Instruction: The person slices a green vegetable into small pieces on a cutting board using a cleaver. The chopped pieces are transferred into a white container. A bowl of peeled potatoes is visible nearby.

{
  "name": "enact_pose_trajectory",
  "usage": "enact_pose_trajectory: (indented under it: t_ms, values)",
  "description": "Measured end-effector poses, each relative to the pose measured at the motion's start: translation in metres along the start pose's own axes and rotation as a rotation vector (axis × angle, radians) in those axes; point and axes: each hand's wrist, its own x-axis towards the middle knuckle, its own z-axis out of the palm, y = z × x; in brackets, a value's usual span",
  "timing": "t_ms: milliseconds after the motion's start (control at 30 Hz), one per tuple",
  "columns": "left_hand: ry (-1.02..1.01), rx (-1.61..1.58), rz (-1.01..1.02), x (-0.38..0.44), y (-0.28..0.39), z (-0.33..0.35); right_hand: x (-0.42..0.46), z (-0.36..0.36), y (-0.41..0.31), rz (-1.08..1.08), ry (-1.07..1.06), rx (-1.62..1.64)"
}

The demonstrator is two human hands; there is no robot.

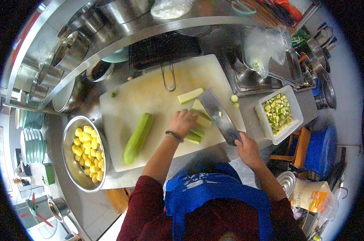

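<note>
My right hand [248,149] grips the handle of a cleaver [219,117], whose broad blade lies over the right part of a white cutting board [160,105]. A small pale cube clings to the blade. Just left of the blade, my left hand [183,122] rests its fingers on cut zucchini pieces [202,120]; more long pieces [194,136] lie by the wrist. Above them is a separate zucchini wedge [190,95]. A whole zucchini [137,138] lies on the board's left side. At the right, a white plastic container [295,128] holds diced zucchini [276,113].
A steel bowl [68,159] of peeled potatoes stands left of the board. Metal tongs [169,79] lie over its back edge, near a black tray [166,49]. Zucchini ends [234,98] lie at the right edge. A steel shelf [133,34] with pots spans the back; trays [257,81] stand behind right.
</note>
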Motion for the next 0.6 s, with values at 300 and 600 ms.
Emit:
enact_pose_trajectory:
  t_ms: [300, 600]
  values:
    - [0.144, -0.205, -0.081, -0.014, 0.014, 0.006, 0.027, -0.001, -0.014, -0.19, -0.094, -0.318]
    - [0.146, -0.21, -0.105, -0.011, 0.018, 0.0, 0.054, 0.015, -0.027, -0.282, -0.242, -0.536]
